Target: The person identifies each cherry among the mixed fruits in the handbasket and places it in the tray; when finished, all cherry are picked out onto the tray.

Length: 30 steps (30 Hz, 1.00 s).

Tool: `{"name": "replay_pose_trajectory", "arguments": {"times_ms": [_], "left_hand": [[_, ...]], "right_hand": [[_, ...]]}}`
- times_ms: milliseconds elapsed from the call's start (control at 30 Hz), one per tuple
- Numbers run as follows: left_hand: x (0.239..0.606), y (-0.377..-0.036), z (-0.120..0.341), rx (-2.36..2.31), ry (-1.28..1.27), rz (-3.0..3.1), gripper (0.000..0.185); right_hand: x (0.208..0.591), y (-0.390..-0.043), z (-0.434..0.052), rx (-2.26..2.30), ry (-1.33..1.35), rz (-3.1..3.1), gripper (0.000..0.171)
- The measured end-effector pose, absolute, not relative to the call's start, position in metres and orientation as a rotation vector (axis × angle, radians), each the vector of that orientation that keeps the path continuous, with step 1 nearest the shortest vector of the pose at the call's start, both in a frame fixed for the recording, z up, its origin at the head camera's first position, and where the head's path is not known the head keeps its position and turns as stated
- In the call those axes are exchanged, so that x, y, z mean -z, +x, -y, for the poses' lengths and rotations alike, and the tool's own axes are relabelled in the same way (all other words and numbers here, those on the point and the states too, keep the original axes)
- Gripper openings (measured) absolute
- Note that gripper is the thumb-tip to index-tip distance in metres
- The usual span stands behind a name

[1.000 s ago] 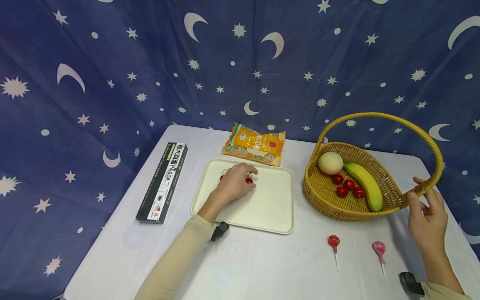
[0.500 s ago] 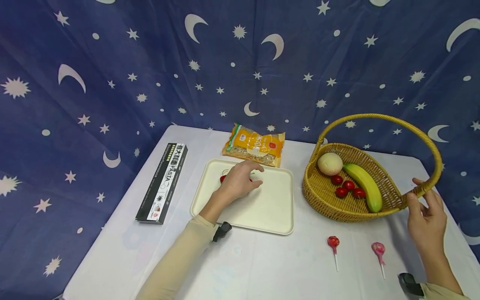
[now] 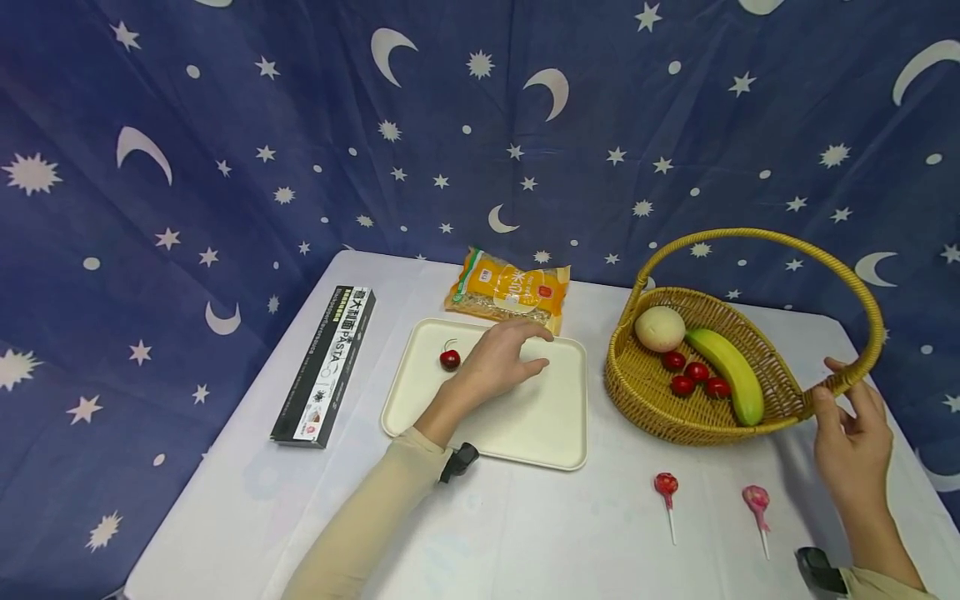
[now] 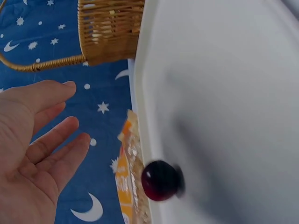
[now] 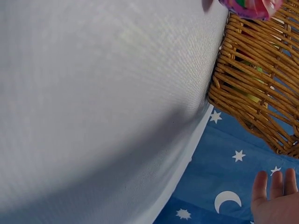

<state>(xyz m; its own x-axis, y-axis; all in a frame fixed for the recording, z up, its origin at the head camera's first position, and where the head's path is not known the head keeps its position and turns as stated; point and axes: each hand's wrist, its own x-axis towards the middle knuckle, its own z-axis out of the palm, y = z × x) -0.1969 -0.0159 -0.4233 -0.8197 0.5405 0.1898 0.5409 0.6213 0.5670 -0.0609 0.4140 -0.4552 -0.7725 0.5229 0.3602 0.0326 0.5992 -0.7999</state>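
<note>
My left hand (image 3: 498, 362) hovers over the cream tray (image 3: 525, 433), holding nothing. Its thumb and fingers are spread apart in the left wrist view. A cherry (image 3: 450, 359) with a stem lies on the tray, left of this hand. In the left wrist view, a dark red cherry (image 4: 161, 181) sits near the tray's edge. My right hand (image 3: 855, 433) grips the wicker basket (image 3: 652, 417) where its handle meets the right end, thumb in front and fingers behind. Several red cherries (image 3: 697, 372), a green-yellow banana (image 3: 731, 371) and a pale round fruit (image 3: 660, 328) lie in the basket.
A black pasta box (image 3: 322, 367) lies left of the tray. Behind the tray is an orange bag of dry food (image 3: 510, 287). A red lollipop (image 3: 666, 485) and a pink lollipop (image 3: 757, 500) lie before the basket. A starry blue cloth (image 3: 450, 108) hangs behind.
My left hand has moved right across the tray, uncovering the left cherry, while the other cherry has gone from the head view behind it. The right hand stays at the basket.
</note>
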Motion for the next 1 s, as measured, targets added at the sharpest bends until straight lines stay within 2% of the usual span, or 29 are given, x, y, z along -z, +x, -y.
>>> {"name": "replay_pose_trajectory", "arguments": {"times_ms": [467, 1000], "left_hand": [[0.409, -0.191, -0.027, 1.025, -1.136, 2.746, 0.031], [0.398, -0.184, -0.065, 0.943, -1.238, 2.744, 0.033]], "right_hand": [[0.457, -0.061, -0.415, -1.100, -0.423, 2.246, 0.042], [0.455, -0.062, -0.414, -1.108, -0.477, 2.263, 0.042]]}}
